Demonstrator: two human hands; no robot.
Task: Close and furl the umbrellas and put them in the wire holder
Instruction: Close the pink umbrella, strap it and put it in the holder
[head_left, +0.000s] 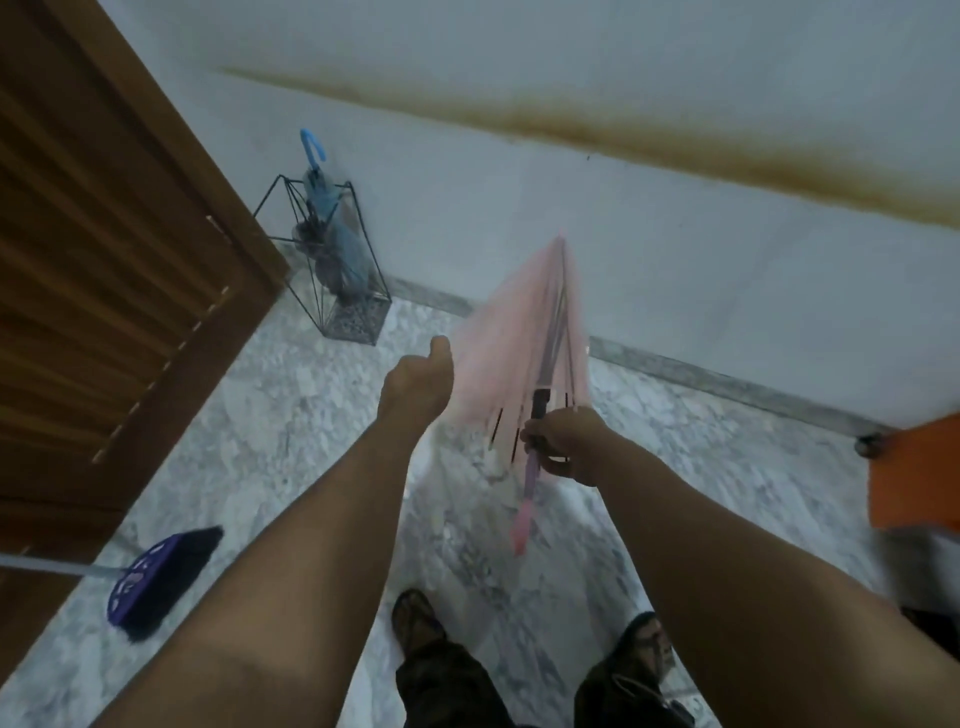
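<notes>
A pink umbrella (524, 332), collapsed but loose and motion-blurred, points tip-up in front of me. My right hand (563, 444) grips its shaft just above the pink handle, which hangs below the fist. My left hand (421, 384) is closed against the left edge of the pink canopy fabric. A black wire holder (358, 317) stands on the floor by the wall at left. A furled blue umbrella (324, 208) with a curved blue handle stands inside it.
A brown wooden door (104, 260) fills the left side. A purple broom (156, 582) lies on the marble floor at lower left. An orange object (919, 467) juts in at right. My feet show at the bottom.
</notes>
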